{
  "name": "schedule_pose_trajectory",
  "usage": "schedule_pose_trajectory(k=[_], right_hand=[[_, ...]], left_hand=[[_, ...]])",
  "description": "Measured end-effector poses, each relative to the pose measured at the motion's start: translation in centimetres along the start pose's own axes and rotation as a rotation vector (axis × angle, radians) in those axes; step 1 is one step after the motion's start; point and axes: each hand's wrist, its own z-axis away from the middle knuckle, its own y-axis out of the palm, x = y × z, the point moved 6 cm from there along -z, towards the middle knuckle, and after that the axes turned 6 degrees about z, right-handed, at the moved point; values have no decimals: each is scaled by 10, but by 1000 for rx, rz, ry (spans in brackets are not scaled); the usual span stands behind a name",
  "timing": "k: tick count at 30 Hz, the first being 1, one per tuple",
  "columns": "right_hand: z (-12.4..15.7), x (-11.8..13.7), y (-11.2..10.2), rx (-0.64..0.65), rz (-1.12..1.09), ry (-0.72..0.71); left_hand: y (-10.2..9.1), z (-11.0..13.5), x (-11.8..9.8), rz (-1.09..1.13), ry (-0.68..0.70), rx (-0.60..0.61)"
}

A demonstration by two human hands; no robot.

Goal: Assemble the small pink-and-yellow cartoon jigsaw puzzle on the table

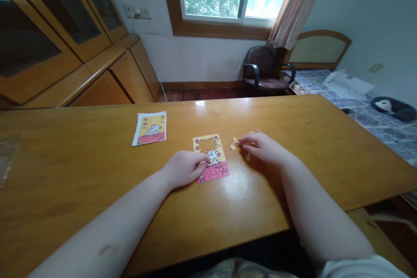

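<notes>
A partly assembled jigsaw puzzle (213, 173) with a white cartoon animal lies on the table, yellow at the top and pink at the bottom. Bare table shows through a gap in its upper part. My left hand (187, 167) rests on the puzzle's left side, fingers stretched over the animal and holding nothing. Right of the puzzle, several loose puzzle pieces (233, 146) lie in a small cluster. My right hand (260, 145) reaches over these pieces with its fingertips among them. Whether a piece is between its fingers is too small to tell.
A printed picture sheet (153, 128) of the same design lies to the left on the wooden table (97, 165). Glass-fronted cabinets (65, 13) stand at the left. Beyond the table are an office chair (260, 67), a window and a bed (358, 113).
</notes>
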Motion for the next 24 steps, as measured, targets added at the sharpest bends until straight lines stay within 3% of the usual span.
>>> schedule_pose_trajectory(k=[2, 5, 8, 12, 18, 20, 24], right_hand=[[4, -4, -12, -89, -55, 44], [11, -27, -30, -273, 24, 284], [11, -44, -25, -172, 90, 430], [0, -43, -6, -58, 74, 369], [-15, -28, 2, -149, 86, 195], [-12, -32, -3, -184, 79, 226], [1, -53, -13, -179, 111, 425]], left_hand=[[0, 0, 1, 7, 1, -2], [1, 1, 2, 16, 3, -6], [1, 1, 2, 15, 14, -6], [1, 0, 2, 12, 18, -3], [-1, 0, 0, 19, 12, -5], [-1, 0, 0, 22, 12, -9], [0, 0, 0, 21, 15, -9]])
